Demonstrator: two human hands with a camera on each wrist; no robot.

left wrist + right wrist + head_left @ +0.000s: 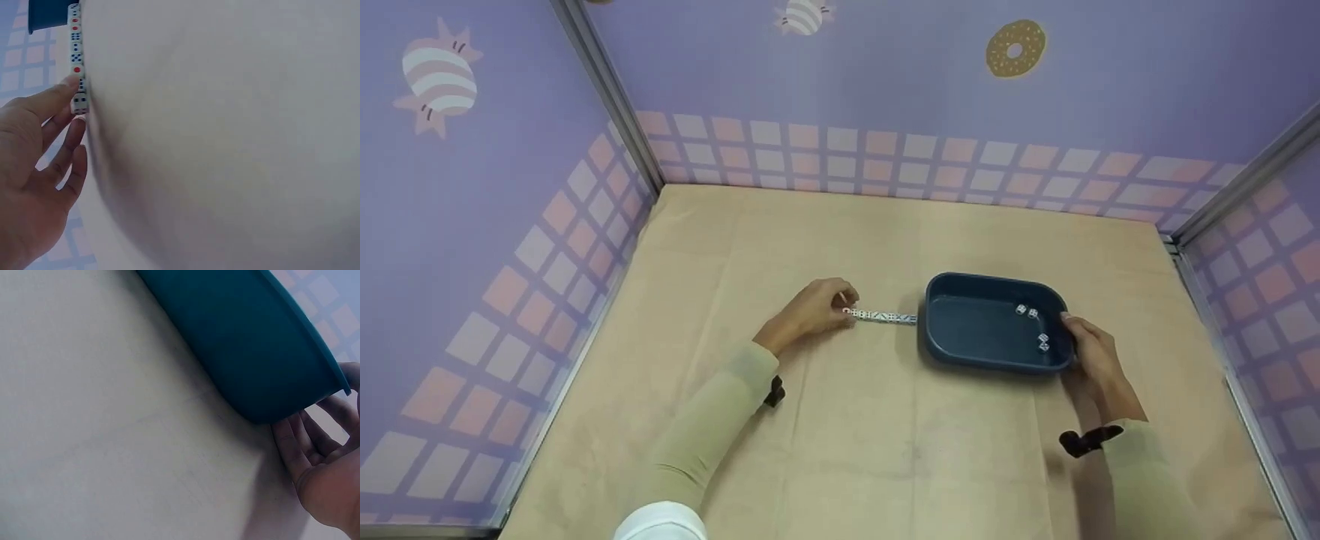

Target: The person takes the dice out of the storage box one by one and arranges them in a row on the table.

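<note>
A straight row of white dice (pixel 883 316) lies on the cloth-covered table, its far end up against a dark blue rectangular dish (pixel 981 365). My left hand (pixel 819 306) is at the row's near end, thumb and fingers pinching the last dice (pixel 80 103). Red and blue pips show along the row in the left wrist view. With the thumb over the rim and the fingers against the outer wall, my right hand (pixel 1096 358) grips the dish's right end. Several loose dice (pixel 1033 313) lie inside the dish toward that end.
A beige cloth (pixel 855 450) covers the table. Purple patterned panels (pixel 840 82) stand at the back and both sides, joined by metal posts (pixel 611 90). Dark straps (pixel 1089 441) sit on both wrists.
</note>
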